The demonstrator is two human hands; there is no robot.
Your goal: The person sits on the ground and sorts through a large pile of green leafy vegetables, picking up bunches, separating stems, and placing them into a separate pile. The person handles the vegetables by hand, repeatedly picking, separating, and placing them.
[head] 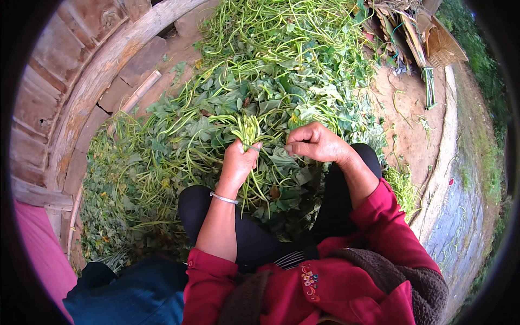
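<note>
My left hand (239, 162) grips a small bundle of pale green leaf stalks (248, 129). The cut ends fan out above the fist, and loose stalks hang below it. A thin darker green strand (252, 148) crosses the bundle at my thumb. To the right and apart from the bundle, my right hand (313, 142) has its fingers curled together with the thumb against them; whether something thin is pinched there is not visible. Under both hands spreads a large heap of green leaves and stalks (227, 95), between and beyond my knees.
A plank wall (61, 85) with a curved-looking wooden beam (109, 53) borders the left. At the upper right lie dry sheaths (400, 32), a tied stalk bundle (428, 87) and a woven basket-like piece (445, 44). Blue cloth (134, 288) lies at the lower left.
</note>
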